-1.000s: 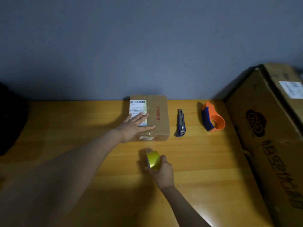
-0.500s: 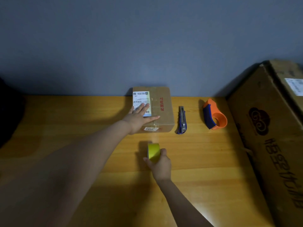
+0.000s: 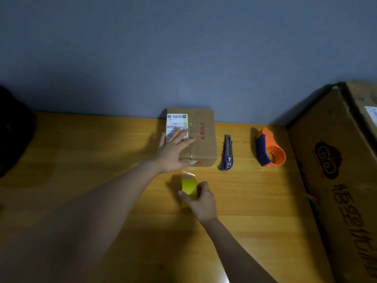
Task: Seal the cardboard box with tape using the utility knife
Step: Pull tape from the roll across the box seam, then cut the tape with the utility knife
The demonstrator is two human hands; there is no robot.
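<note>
The small brown cardboard box sits closed at the far edge of the wooden counter, bearing a white shipping label and red print. The yellow roll of tape stands on edge just in front of it, a clear strip drawn out toward the box. The blue-and-grey utility knife lies flat just right of the box.

Left hand covers the lower half of the white shipping label on the small brown cardboard box; label print too small to read. Right hand hides the near side of the yellow tape roll. Large brown cardboard carton at 3 o'clock is cut off by the right edge. Dark object at 9 o'clock is cut off by the left edge, too dim to identify.
</note>
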